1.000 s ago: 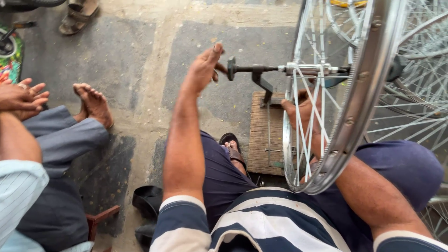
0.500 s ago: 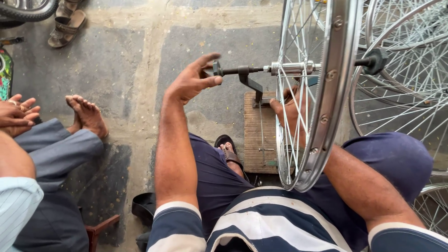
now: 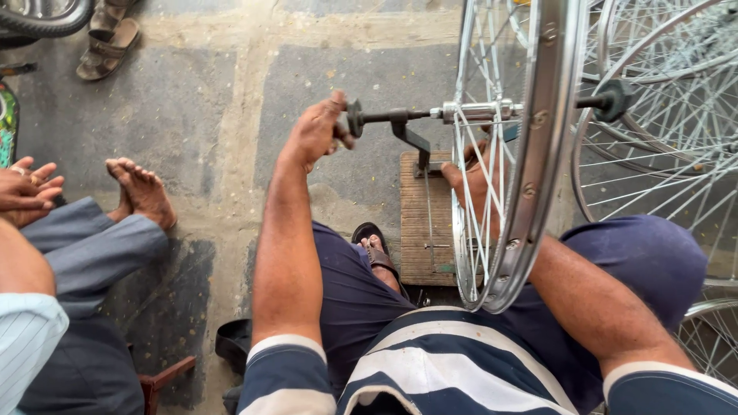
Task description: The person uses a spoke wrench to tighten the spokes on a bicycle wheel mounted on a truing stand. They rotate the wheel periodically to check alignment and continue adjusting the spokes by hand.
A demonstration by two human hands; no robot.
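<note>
A shiny spoked bicycle wheel (image 3: 538, 154) stands upright on a dark metal axle stand (image 3: 407, 131), which rises from a wooden board (image 3: 423, 238) on the floor. My left hand (image 3: 319, 131) grips the knob at the left end of the stand's axle. My right hand (image 3: 473, 180) sits behind the spokes near the hub (image 3: 477, 111), fingers curled on a spoke or a small tool; which one is hidden by the spokes.
More spoked wheels (image 3: 669, 115) lean at the right. Another person sits at the left with clasped hands (image 3: 27, 192) and bare feet (image 3: 142, 192). A sandalled foot (image 3: 108, 42) and a tyre (image 3: 42, 19) are at the top left. Concrete floor lies ahead.
My left hand has closed around the axle knob, where earlier it was open and reaching toward it. The view has tilted down slightly. The right hand stays at the spokes.
</note>
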